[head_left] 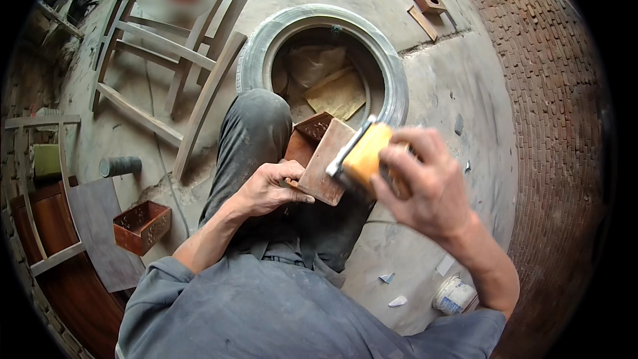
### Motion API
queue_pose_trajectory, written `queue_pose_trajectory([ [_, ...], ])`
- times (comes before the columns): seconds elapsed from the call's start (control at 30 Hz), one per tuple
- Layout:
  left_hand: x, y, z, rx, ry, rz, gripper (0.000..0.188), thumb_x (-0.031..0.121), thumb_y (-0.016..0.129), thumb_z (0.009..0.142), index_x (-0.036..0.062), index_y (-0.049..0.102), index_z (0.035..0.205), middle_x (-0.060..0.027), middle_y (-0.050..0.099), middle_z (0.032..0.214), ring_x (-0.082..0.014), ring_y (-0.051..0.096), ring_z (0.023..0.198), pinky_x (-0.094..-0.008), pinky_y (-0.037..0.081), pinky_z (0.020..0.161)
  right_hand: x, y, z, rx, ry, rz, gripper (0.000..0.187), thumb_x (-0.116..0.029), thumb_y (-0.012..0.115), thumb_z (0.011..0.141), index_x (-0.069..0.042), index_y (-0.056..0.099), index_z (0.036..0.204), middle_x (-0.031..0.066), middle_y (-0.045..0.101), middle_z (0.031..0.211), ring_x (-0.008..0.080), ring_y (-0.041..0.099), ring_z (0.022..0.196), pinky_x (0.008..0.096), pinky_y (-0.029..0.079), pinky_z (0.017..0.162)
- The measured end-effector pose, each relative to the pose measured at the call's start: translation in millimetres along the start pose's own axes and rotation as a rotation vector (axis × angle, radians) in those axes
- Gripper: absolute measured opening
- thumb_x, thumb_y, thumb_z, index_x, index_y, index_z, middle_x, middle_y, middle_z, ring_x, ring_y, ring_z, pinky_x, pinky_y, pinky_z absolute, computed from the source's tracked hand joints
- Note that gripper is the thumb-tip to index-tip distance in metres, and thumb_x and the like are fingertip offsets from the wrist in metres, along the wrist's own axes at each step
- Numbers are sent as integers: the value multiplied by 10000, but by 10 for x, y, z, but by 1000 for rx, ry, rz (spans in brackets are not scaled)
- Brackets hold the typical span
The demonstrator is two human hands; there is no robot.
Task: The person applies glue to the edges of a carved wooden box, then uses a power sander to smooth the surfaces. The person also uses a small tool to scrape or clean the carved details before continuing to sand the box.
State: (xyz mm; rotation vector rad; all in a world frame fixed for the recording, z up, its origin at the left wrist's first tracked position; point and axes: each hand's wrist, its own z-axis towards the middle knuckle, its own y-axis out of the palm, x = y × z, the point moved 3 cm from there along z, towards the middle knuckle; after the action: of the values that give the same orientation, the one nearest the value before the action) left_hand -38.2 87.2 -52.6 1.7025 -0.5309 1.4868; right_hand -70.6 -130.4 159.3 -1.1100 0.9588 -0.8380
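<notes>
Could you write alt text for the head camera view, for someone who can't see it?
A person's left hand holds a small wooden box over their lap while the right hand grips a blurred yellow tool close to it. Beyond, a large tyre lies on the grey floor, with a wooden frame to its left.

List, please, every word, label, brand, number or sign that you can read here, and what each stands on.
No text can be read.
White tub: blue print, too small to read.
Yellow power tool in the right hand: blurred, no marking legible.
Wooden box in the left hand: no writing seen.
</notes>
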Motion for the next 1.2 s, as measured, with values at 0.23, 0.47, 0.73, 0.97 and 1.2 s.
queue_pose_trajectory([
  [0.23,-2,-15,-26,-7,-19,-10,300,23,875,841,26,772,1123,-24,731,981,-136,636,934,-311,489,862,-20,25,-26,3,7,23,232,-152,818,808,-114,692,999,73,640,1125,296,640,988,383,584,663],
  [0.47,-3,-7,-5,-6,-42,-19,293,26,872,847,29,776,1124,-21,739,1000,-127,621,966,-308,487,874,-180,43,-215,-45,-14,36,267,-128,838,769,-112,695,994,65,633,1093,291,640,974,371,579,645],
  [0.73,-13,6,4,4,-18,-37,299,12,865,852,31,779,1137,-18,743,1018,-131,629,971,-309,488,874,41,-9,-112,-4,37,-4,296,-125,838,777,-98,699,1037,86,637,1106,303,640,995,392,586,710],
  [0.97,-9,4,-6,-7,-4,-41,303,4,861,854,26,777,1144,-19,743,1011,-119,640,954,-302,501,857,-42,0,-193,-10,31,26,289,-119,838,773,-101,701,1027,85,644,1102,294,647,992,389,582,679],
  [1.2,-12,14,12,0,-23,-71,282,5,861,854,22,775,1122,-15,738,1003,-114,631,939,-299,497,848,-190,22,-331,-58,0,57,294,-109,843,754,-110,703,1012,75,646,1110,288,642,963,379,567,609],
])
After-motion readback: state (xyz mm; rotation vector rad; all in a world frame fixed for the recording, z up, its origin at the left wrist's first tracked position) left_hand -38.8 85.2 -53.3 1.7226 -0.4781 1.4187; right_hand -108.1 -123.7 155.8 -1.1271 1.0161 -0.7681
